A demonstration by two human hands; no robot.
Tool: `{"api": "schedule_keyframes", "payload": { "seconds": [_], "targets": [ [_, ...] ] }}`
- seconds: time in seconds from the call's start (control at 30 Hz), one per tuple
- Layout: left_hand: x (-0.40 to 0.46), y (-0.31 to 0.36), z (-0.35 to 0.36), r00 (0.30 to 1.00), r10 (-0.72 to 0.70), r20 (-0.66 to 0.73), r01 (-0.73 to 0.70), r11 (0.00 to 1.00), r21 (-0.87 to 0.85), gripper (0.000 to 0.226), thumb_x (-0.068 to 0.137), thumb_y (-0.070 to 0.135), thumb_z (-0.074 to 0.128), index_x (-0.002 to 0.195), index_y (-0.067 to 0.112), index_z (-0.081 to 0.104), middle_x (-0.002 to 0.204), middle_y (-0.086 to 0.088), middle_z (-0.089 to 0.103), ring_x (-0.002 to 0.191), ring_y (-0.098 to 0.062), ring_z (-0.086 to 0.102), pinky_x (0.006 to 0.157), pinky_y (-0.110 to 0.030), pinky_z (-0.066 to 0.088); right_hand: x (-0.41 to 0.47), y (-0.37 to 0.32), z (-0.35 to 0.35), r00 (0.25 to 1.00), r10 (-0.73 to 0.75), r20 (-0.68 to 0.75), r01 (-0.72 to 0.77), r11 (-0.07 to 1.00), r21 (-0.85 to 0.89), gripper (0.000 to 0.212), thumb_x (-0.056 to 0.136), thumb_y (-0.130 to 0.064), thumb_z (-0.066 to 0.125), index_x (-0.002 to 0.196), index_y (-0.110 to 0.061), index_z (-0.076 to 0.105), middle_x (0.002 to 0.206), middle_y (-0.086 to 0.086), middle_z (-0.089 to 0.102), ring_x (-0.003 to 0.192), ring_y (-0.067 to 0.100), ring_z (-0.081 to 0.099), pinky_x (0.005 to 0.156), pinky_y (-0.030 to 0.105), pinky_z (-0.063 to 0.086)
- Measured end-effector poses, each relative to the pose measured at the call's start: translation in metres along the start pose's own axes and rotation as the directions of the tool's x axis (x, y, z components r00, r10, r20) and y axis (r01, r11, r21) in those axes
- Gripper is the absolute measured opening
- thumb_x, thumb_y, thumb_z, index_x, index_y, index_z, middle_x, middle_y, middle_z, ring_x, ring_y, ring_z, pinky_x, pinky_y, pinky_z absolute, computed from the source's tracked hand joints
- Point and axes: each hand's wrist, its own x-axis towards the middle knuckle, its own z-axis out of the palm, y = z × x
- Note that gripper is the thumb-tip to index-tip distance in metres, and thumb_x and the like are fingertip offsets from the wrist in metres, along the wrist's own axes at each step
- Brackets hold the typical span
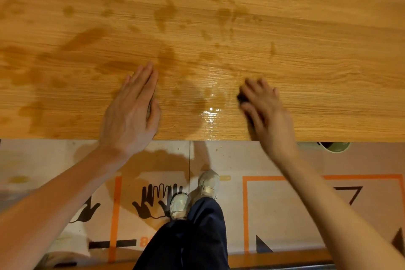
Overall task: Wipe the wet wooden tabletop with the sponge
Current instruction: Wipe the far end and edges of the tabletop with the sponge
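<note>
Right hand (266, 107) is pressed down on the wooden surface (328, 55) near its near edge, right of centre. Fingers curled over a dark sponge (242, 98); only a small dark corner shows at the hand's left side, the rest is hidden under the palm. The hand is motion-blurred.

Left hand (131, 112) lies flat on the surface, left of centre, fingers straight and together, holding nothing.

Between the hands a glossy wet patch (210, 114) catches a light glare near the near edge. Darker damp blotches (83, 38) spread over the left and far-centre parts; the far-right part looks dry.

Below the near edge: floor with printed cardboard sheets (274, 204), the person's pale sneakers (208, 184) and dark trousers (197, 237). The rim of a green container (336, 147) pokes out under the surface at the right.
</note>
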Motion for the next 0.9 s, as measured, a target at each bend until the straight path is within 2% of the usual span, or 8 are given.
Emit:
{"api": "schedule_keyframes", "payload": {
  "seconds": [0.1,0.17,0.33,0.4,0.5,0.63,0.8,0.9],
  "targets": [
    [-0.001,0.0,-0.001,1.0,0.001,-0.011,-0.001,1.0,-0.007,0.053,0.108,0.025,0.032,0.155,0.003,0.03,0.165,-0.011,0.025,0.155,-0.021,0.02,0.128,-0.032,0.011,0.055,0.0,0.001,0.986,0.139,-0.095,-0.139,0.99,0.012,0.039,0.101,-0.02,0.047,0.138,-0.009,0.049,0.153,0.008,0.037,0.147,0.024,0.019,0.123,0.04,0.008],
    [-0.001,0.001,-0.002,1.0,0.005,-0.013,-0.005,1.0,-0.009,0.052,0.107,0.024,0.034,0.155,0.002,0.031,0.164,-0.011,0.026,0.155,-0.021,0.02,0.128,-0.033,0.012,0.052,-0.007,0.007,0.979,0.165,-0.122,-0.158,0.985,0.063,0.038,0.1,-0.019,0.049,0.137,-0.008,0.051,0.153,0.009,0.037,0.148,0.024,0.018,0.123,0.041,0.007],
    [-0.001,0.002,-0.001,1.0,-0.009,-0.011,0.009,1.0,-0.022,0.053,0.106,0.023,0.036,0.155,0.003,0.031,0.164,-0.011,0.026,0.155,-0.022,0.02,0.128,-0.036,0.014,-0.048,-0.033,0.02,0.995,-0.091,0.05,0.086,0.991,0.099,0.042,0.099,-0.019,0.05,0.14,-0.009,0.047,0.152,0.002,0.037,0.148,0.017,0.021,0.123,0.038,0.012],
    [-0.001,0.002,-0.001,1.0,0.003,-0.016,-0.004,1.0,-0.023,0.053,0.106,0.023,0.037,0.154,0.002,0.032,0.164,-0.013,0.028,0.154,-0.023,0.022,0.128,-0.036,0.015,-0.039,-0.029,0.016,0.985,-0.141,0.096,0.13,0.986,0.107,0.043,0.098,-0.02,0.05,0.14,-0.009,0.047,0.152,0.002,0.037,0.147,0.018,0.022,0.123,0.04,0.014],
    [-0.001,0.002,-0.002,1.0,0.006,-0.02,-0.006,1.0,-0.024,0.053,0.106,0.021,0.038,0.154,0.0,0.033,0.163,-0.014,0.029,0.153,-0.024,0.025,0.128,-0.035,0.014,0.021,-0.026,0.015,0.998,-0.052,0.042,0.047,0.992,0.113,0.039,0.098,-0.02,0.053,0.135,-0.007,0.053,0.148,0.006,0.043,0.146,0.022,0.025,0.122,0.039,0.013],
    [-0.001,0.003,-0.005,1.0,0.007,-0.005,-0.007,0.999,-0.033,0.053,0.105,0.02,0.039,0.154,0.0,0.032,0.163,-0.014,0.028,0.154,-0.023,0.023,0.128,-0.034,0.013,0.06,-0.031,0.017,0.984,0.16,-0.083,-0.127,0.94,0.317,0.035,0.092,-0.016,0.063,0.126,-0.008,0.061,0.141,0.006,0.052,0.143,0.019,0.032,0.122,0.042,0.017],
    [0.001,0.004,-0.007,1.0,0.001,0.004,0.0,0.998,-0.067,0.055,0.103,0.018,0.041,0.153,-0.001,0.032,0.163,-0.015,0.028,0.154,-0.025,0.022,0.127,-0.039,0.015,-0.044,-0.053,0.03,0.996,-0.079,0.04,0.064,0.955,0.29,0.039,0.09,-0.011,0.066,0.128,-0.011,0.059,0.142,0.0,0.051,0.144,0.012,0.03,0.122,0.036,0.019],
    [0.002,0.004,-0.007,1.0,0.011,-0.019,-0.013,0.996,-0.083,0.054,0.102,0.015,0.044,0.152,-0.002,0.034,0.162,-0.016,0.03,0.153,-0.027,0.025,0.127,-0.042,0.019,-0.012,-0.05,0.029,0.991,-0.107,0.079,0.077,0.948,0.31,0.036,0.089,-0.013,0.066,0.125,-0.009,0.062,0.139,0.001,0.053,0.142,0.014,0.034,0.12,0.037,0.023]
  ]
}}
